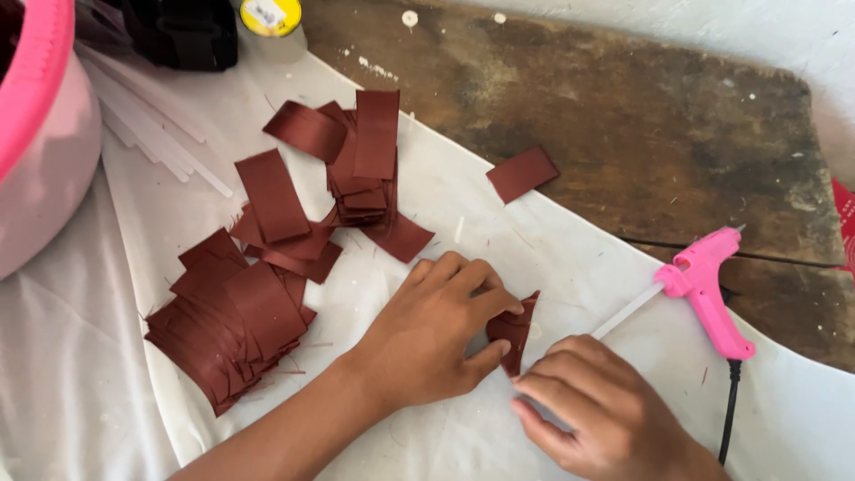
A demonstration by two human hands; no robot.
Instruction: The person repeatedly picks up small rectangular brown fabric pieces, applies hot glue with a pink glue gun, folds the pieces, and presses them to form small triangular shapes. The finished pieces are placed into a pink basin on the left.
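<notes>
Head view showed the left hand [436, 330] curled, thumb and fingers pinched on a folded ribbon piece [515, 331] lying on the white cloth [552, 258] over the worktop. The right hand [592, 405] lay just beside it, fingers loosely bent, fingertips touching the piece's lower edge. A pink glue gun [708, 289] rested nearby; cut ribbon pieces [232, 312] were piled to the left.

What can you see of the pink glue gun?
The glue gun is pink plastic, lying on its side on the white cloth right of both hands, touched by neither. A clear glue stick pokes out of one end toward the right hand; a black cord leaves its handle toward the lower edge.
</notes>
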